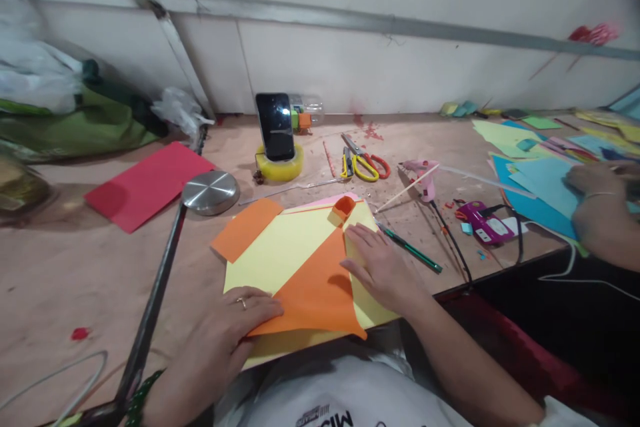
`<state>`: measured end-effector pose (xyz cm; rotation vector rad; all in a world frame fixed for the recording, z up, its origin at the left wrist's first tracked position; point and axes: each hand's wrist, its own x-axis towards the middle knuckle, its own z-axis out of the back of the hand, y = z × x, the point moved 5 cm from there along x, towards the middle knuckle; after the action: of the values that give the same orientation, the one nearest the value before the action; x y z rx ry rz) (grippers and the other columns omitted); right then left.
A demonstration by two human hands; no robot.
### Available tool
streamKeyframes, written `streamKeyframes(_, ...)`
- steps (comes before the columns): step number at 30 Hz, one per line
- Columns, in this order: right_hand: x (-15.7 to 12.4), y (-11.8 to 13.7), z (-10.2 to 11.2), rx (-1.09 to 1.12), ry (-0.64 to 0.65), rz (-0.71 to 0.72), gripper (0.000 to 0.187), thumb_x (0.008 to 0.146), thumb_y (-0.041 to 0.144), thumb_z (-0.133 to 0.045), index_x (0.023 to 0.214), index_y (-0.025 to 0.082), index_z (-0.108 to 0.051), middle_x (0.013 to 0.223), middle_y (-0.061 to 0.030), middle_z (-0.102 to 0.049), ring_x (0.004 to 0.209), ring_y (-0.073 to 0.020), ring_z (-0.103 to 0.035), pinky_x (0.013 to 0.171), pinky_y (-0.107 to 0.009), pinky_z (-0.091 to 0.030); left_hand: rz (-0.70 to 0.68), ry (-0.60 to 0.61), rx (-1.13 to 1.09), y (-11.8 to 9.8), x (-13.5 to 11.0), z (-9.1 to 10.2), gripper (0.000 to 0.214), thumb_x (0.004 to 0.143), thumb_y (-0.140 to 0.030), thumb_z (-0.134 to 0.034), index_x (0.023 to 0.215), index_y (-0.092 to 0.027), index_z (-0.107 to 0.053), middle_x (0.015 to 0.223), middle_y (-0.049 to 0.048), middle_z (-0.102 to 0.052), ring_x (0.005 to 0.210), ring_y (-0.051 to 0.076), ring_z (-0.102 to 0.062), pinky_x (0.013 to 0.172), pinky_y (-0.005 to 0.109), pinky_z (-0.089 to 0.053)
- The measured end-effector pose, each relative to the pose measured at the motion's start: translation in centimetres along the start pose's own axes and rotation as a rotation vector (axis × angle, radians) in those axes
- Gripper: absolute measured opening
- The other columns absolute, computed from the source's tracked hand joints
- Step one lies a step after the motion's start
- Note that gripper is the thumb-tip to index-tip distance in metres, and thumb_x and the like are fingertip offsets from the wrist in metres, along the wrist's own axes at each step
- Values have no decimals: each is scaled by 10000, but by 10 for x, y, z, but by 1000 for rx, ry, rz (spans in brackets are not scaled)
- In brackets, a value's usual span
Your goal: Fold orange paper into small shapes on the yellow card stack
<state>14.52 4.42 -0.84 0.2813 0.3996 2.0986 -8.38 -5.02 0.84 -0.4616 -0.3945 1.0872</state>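
Note:
A sheet of orange paper [315,280] lies over pale yellow sheets [285,233] in front of me, its near right corner curling up. My left hand [235,320], with a ring on one finger, rests with outstretched fingers on the orange sheet's left corner. Flat across the sheet's right edge lies my right hand [380,263], fingers spread. A small folded orange paper piece [343,209] sits just beyond its fingertips. At the far left of the yellow sheets is an orange paper strip [250,227]. A green pen-like tool [413,250] lies right of my right hand.
Behind the papers are scissors [365,163] and a phone [276,127] propped on a yellow tape roll [283,163]. A pink glue gun [424,177] with a cord stands right. Left are a metal disc [211,192] and red paper [150,187]. Another person's hand [603,207] touches blue paper.

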Motion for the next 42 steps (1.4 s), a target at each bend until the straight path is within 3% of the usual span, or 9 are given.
streamKeyframes(3,-24,19,9,392,166,233,770,821,682,-524,1405,190,-425,1389,-150,-509,1286,-277,-470,1059,-433,-397,94,0,-40,-2,2,0,496,652,1,-421,982,-238,-704,900,31,-718,846,190,-636,753,302,-527)
streamKeyframes(5,-40,31,8,524,255,279,907,674,678,-695,1390,190,-430,1279,-141,-584,1139,-270,-576,958,-395,-478,114,-9,-76,-4,4,-2,436,699,-11,-435,960,-234,-705,872,33,-706,825,183,-630,734,287,-518)
streamKeyframes(7,-48,36,2,492,196,223,760,706,554,-749,1318,181,-496,1085,-111,-655,972,-247,-618,837,-384,-520,127,-25,-128,-4,7,-5,368,766,-50,-446,955,-231,-704,860,33,-699,818,177,-628,723,277,-513)
streamKeyframes(11,-54,32,-10,390,-94,100,168,909,296,-563,1006,172,-619,806,-64,-634,758,-200,-589,653,-316,-505,239,-64,-175,4,13,-6,230,890,-266,-461,863,-207,-681,758,21,-677,701,165,-613,630,264,-493)
streamKeyframes(16,-55,22,-19,431,-198,-25,186,910,279,-536,1060,182,-587,825,-54,-637,732,-184,-606,635,-288,-516,361,-82,-51,11,20,-1,305,864,-371,-453,613,-208,-514,587,-11,-569,542,154,-516,507,258,-382)
streamKeyframes(22,-50,20,-22,433,-187,-125,327,892,275,-527,1200,167,-516,676,14,-583,609,-153,-585,574,-252,-488,426,-79,-35,14,22,-2,355,845,-423,-439,560,-228,-356,510,-42,-434,483,142,-427,472,255,-302)
streamKeyframes(29,-48,20,-21,392,-193,-129,367,898,281,-509,1245,167,-483,679,13,-597,603,-150,-580,565,-247,-481,499,-78,-142,17,20,-1,171,791,-379,-491,761,-213,-523,580,-52,-474,519,142,-473,486,242,-355)
streamKeyframes(35,-47,20,-20,369,-193,-146,359,912,324,-505,1235,167,-491,673,13,-604,578,-149,-578,542,-246,-472,524,-79,-182,19,16,-3,279,796,-364,-510,999,-197,-602,623,-50,-502,542,142,-510,504,243,-397)
streamKeyframes(42,-45,23,-18,311,-207,-140,360,914,320,-523,1239,168,-497,649,18,-608,550,-145,-567,524,-240,-456,471,-104,-117,24,10,-8,437,831,-370,-469,1221,-180,-527,632,-58,-490,532,138,-510,517,244,-411)
